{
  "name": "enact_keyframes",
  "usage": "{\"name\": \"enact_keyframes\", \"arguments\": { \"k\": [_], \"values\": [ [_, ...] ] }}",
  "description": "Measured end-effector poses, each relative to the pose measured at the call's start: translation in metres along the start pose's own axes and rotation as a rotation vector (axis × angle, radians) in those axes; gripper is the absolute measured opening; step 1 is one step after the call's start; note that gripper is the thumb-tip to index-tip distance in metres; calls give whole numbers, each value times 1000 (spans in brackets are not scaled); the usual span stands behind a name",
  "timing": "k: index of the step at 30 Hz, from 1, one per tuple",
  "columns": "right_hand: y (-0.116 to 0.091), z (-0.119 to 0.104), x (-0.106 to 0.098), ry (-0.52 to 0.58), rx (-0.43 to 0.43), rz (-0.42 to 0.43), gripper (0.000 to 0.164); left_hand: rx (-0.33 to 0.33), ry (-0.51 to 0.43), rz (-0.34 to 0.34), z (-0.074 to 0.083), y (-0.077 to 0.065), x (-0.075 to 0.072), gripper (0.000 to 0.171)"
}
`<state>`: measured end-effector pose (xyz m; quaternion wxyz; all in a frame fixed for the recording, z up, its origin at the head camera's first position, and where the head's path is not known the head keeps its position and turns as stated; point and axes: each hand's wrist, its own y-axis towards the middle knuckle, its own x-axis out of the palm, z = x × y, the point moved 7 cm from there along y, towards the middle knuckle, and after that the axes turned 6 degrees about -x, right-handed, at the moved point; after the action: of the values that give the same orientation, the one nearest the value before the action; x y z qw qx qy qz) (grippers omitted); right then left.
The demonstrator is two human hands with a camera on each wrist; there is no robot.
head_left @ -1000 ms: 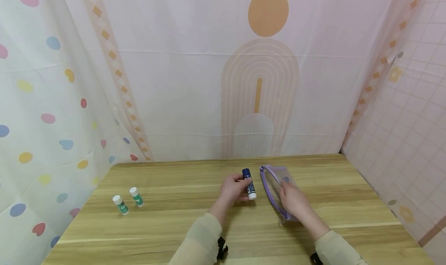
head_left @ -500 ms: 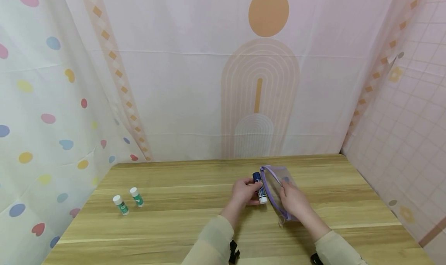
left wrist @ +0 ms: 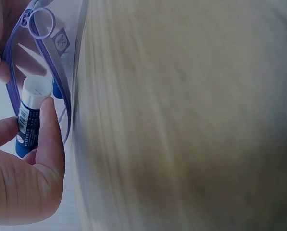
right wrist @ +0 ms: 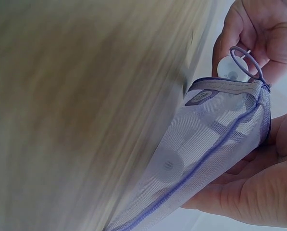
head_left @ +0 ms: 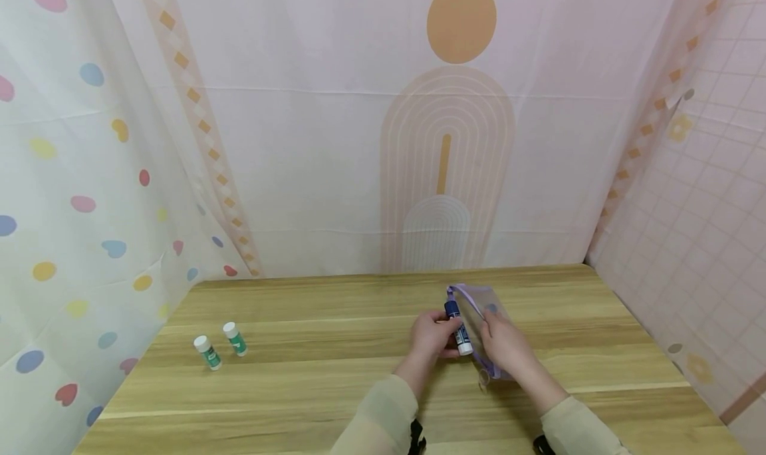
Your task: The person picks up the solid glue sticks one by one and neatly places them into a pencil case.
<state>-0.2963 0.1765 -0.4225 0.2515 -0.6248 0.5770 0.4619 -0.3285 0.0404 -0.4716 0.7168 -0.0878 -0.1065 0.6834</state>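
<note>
A dark blue glue stick with a white end is pinched between the thumb and fingers of my left hand. It is at the open mouth of a purple-edged mesh zip pouch. My right hand grips the pouch's far edge and holds the mouth apart. In the left wrist view the glue stick overlaps the opening, and a blue piece shows inside. Through the mesh in the right wrist view, a white cylindrical item lies in the pouch. The right fingertips are partly hidden.
Two green glue sticks with white caps stand at the left of the wooden table. Patterned curtains border the table at the back and both sides. A ring pull hangs from the pouch's near corner.
My left hand has carried the blue glue stick rightward and slightly nearer, from beside the pouch to its mouth. The right hand and pouch have stayed put.
</note>
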Motion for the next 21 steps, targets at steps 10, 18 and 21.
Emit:
{"name": "enact_keyframes", "arguments": {
  "k": [10,18,21],
  "values": [
    [0,0,-1,1,7,-4,40,4,30,34,0,-1,9,22],
    [0,1,1,15,9,-4,35,-15,55,44,-4,0,14,16],
    [1,1,0,10,1,3,31,-21,80,47,-6,2,15,16]
  ]
}}
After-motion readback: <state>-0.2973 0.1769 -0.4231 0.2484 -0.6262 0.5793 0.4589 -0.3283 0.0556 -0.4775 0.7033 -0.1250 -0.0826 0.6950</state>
